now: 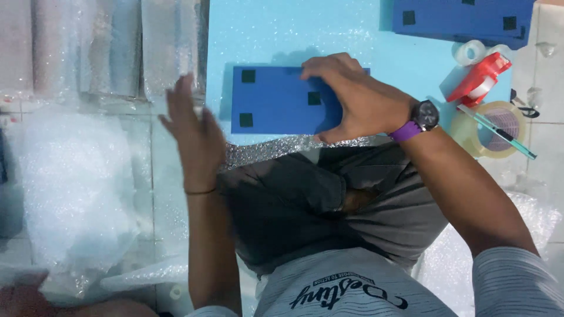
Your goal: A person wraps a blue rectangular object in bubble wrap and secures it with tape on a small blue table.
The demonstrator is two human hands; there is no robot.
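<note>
Here the right hand [358, 97] is pressing on the dark blue flat rectangular box [282, 100] at upper centre, its fingers clamped over the right end. The left hand [194, 132] is hovering beside it, fingers apart, holding nothing. Held one-handed, the box could slide on the light blue glitter sheet [270, 35].

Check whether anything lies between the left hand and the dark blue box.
Nothing visible does. The left hand hovers open just left of the dark blue box, with only the light blue sheet's edge and bubble wrap beneath. The right hand already grips the box's right end.
</note>
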